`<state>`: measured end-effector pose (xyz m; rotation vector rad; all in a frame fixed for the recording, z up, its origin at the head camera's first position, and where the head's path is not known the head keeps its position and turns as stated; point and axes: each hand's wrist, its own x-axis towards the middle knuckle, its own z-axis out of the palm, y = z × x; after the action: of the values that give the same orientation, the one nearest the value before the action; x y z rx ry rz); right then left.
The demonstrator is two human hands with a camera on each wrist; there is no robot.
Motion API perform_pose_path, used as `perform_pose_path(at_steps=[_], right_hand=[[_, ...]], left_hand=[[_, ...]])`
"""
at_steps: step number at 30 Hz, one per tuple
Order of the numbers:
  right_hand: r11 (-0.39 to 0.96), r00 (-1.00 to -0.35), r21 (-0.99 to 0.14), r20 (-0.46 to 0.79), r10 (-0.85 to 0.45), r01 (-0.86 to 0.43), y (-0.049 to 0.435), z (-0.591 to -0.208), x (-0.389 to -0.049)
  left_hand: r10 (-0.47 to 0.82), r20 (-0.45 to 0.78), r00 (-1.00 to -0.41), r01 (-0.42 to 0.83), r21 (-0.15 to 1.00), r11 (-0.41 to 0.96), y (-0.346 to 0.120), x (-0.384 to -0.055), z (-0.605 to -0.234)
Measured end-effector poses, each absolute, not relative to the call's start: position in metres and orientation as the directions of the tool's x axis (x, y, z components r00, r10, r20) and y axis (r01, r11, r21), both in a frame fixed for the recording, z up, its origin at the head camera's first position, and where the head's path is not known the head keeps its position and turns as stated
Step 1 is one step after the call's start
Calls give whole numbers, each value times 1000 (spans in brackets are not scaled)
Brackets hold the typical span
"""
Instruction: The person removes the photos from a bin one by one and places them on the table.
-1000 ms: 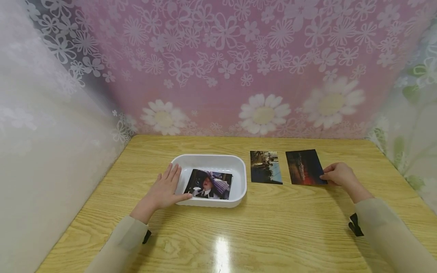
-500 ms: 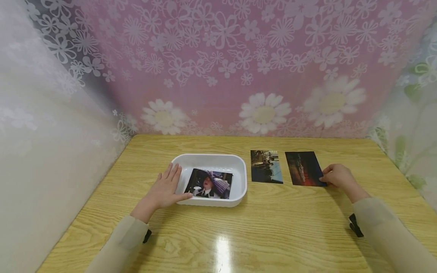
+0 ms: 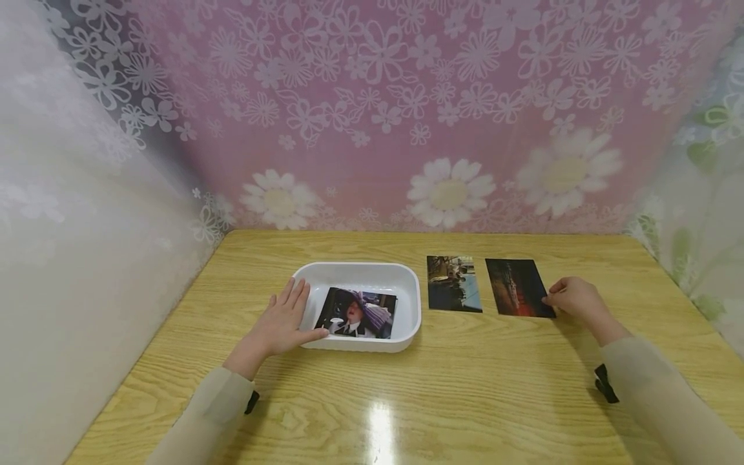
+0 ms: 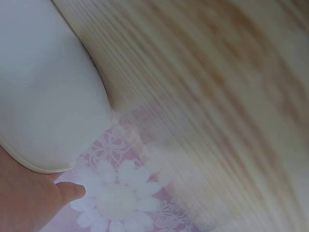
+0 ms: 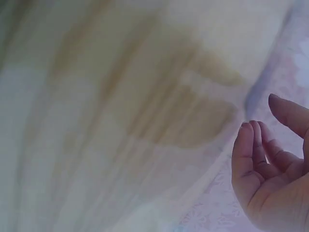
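A white plastic tray (image 3: 414,316) stands left of centre in the head view, with a photo of a figure in a large purple hat (image 3: 363,314) lying inside. My left hand (image 3: 281,321) rests on its left side, fingers straight and thumb over the front rim. The tray wall (image 4: 48,87) fills a corner of the left wrist view. To the right, a dark red-and-black photo (image 3: 517,287) lies flat on the table. My right hand (image 3: 578,300) is at its right edge. In the right wrist view the thumb and bent fingers (image 5: 244,150) stand apart with nothing between them.
Another photo (image 3: 454,284), with blue at its lower right, lies between the tray and the dark photo. All sit on a wood-grain table (image 3: 325,407). A pink flowered backdrop (image 3: 372,129) rises behind the table, with pale sheets at both sides.
The dark photo has turned slightly and shifted a little toward me, and now lies beside the other photo. My right hand has moved slightly left. The left hand and tray have stayed put.
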<state>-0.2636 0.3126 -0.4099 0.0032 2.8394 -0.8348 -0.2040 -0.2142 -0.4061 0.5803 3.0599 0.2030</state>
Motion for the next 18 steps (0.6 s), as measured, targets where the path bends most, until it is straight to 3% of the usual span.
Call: perform_pose_path(at_steps=[11,18], right_hand=[[675,-985,-738,-134,-113,24,296,-388,-253],[629,-984,-777,-89,-151,-26,276,-378,-244]], left_hand=[[363,-1,-932,360,131,924,-214,-204,-406],[360,2,-933,357,132,925,-215,-205,-408]])
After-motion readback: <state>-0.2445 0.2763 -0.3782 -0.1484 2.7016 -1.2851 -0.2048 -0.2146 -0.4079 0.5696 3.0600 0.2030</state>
